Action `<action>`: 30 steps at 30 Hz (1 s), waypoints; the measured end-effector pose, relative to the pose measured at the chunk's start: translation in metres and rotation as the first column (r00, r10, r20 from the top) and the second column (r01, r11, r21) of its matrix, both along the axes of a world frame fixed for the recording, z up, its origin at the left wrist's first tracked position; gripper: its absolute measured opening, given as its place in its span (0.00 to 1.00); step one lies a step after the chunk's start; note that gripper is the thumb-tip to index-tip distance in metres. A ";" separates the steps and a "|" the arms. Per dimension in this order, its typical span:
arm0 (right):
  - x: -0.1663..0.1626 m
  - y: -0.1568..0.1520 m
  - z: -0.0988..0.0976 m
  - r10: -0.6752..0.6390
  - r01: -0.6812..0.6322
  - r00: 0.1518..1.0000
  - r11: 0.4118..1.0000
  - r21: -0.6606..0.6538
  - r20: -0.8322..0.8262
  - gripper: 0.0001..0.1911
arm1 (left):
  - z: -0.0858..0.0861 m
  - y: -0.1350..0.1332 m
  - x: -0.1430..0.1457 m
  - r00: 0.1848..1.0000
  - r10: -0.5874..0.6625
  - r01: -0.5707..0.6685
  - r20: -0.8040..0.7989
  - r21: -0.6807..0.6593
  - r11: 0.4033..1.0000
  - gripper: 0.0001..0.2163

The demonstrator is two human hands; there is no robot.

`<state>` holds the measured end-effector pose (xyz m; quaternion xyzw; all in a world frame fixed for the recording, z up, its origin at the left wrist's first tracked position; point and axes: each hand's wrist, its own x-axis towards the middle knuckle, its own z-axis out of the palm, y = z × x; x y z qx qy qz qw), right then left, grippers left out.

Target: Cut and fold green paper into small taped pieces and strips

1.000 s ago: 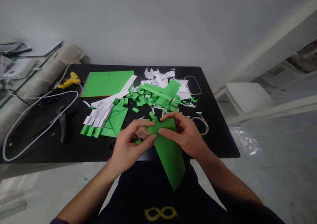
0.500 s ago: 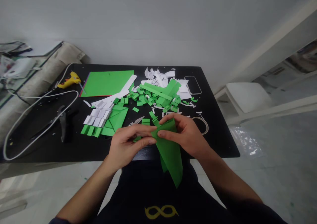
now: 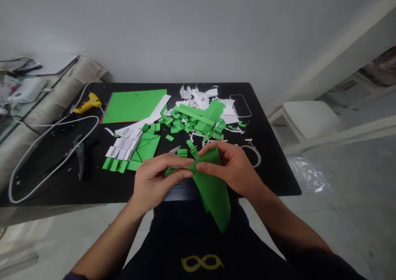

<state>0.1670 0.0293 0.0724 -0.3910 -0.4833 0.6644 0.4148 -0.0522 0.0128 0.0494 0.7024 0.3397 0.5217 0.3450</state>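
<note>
Head view showed a black rectangular bench (image 3: 270,172) bearing heaped green and white paper scraps (image 3: 208,123). Over its near edge hung a folded green paper sheet (image 3: 214,191), its top clamped in the grip of the right hand (image 3: 235,166), its left corner pinched by the left hand (image 3: 154,179).

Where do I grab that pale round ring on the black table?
Probably pinch the ring by its right rim, coming from the right: it lies flat with an open middle, and the right hand is on its left.
</note>
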 end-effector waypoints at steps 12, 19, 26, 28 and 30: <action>0.001 0.000 0.000 0.023 -0.023 0.999 1.000 0.006 -0.044 0.15 | 0.000 0.002 -0.002 1.000 -0.018 0.018 -0.013 0.034 0.999 0.14; 0.000 0.001 0.001 0.061 -0.066 0.995 0.996 -0.054 -0.076 0.15 | 0.000 0.009 -0.003 0.999 -0.043 0.045 -0.016 0.097 0.994 0.12; 0.000 0.001 -0.001 0.062 -0.064 0.996 0.998 -0.019 -0.064 0.15 | -0.003 0.007 -0.004 0.999 -0.025 0.029 -0.034 0.114 0.993 0.12; 0.000 0.000 0.000 0.063 -0.065 0.996 0.998 -0.023 -0.061 0.15 | -0.003 0.007 -0.004 0.999 -0.024 0.029 -0.043 0.118 0.993 0.12; 0.000 0.000 0.000 0.061 -0.063 0.996 0.998 -0.032 -0.059 0.15 | -0.002 0.008 -0.005 0.998 -0.024 0.030 -0.050 0.119 0.992 0.13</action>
